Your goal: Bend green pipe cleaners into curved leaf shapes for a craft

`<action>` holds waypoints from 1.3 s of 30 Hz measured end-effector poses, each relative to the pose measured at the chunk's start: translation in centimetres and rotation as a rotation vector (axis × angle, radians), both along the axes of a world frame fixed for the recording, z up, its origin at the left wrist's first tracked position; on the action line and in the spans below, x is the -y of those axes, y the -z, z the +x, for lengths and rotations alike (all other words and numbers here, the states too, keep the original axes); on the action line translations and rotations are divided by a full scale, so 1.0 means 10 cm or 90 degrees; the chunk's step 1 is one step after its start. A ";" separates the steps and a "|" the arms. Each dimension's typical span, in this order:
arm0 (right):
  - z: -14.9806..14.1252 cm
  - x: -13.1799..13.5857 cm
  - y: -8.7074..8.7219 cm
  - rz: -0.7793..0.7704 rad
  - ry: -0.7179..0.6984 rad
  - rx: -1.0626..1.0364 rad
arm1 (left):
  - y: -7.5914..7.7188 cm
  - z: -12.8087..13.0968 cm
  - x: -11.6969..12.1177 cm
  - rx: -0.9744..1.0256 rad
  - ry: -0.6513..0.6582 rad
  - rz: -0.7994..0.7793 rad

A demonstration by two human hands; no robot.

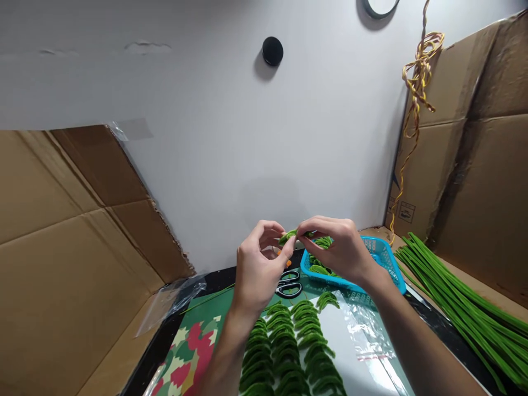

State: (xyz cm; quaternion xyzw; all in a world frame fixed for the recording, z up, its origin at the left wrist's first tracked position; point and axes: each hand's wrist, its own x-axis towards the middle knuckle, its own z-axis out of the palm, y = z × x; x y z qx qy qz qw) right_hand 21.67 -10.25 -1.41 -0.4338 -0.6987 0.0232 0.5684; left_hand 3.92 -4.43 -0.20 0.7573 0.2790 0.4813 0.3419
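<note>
Between the fingertips of my left hand [259,264] and my right hand [338,247] is a small green pipe-cleaner leaf [289,236]. Both hands pinch it in the air, in front of the white wall. Fingers cover part of its shape. Below my hands, rows of similar curved green pipe-cleaner leaves [284,341] lie on a white sheet [334,330]. Behind my right wrist stands a blue plastic basket [350,283] with more green pieces [322,269] in it. Black-handled scissors [289,289] rest just under my left hand; their blades are hidden.
A bundle of long green pipe cleaners [462,308] lies at the right. A clear plastic bag [367,330] is beside the rows. Cardboard panels [74,220] flank the green mat [214,313], which has a camouflage-patterned piece [190,352] on it. Twisted yellow wire [418,82] hangs at the right.
</note>
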 end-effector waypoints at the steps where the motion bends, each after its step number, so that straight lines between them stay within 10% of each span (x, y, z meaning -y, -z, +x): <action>1: 0.00 0.00 0.00 0.009 0.004 0.002 | 0.00 0.01 -0.01 0.016 0.013 -0.025; 39: -0.07 -0.01 0.05 -0.020 -0.004 -0.015 | 0.06 -0.02 0.03 0.020 0.140 -0.169</action>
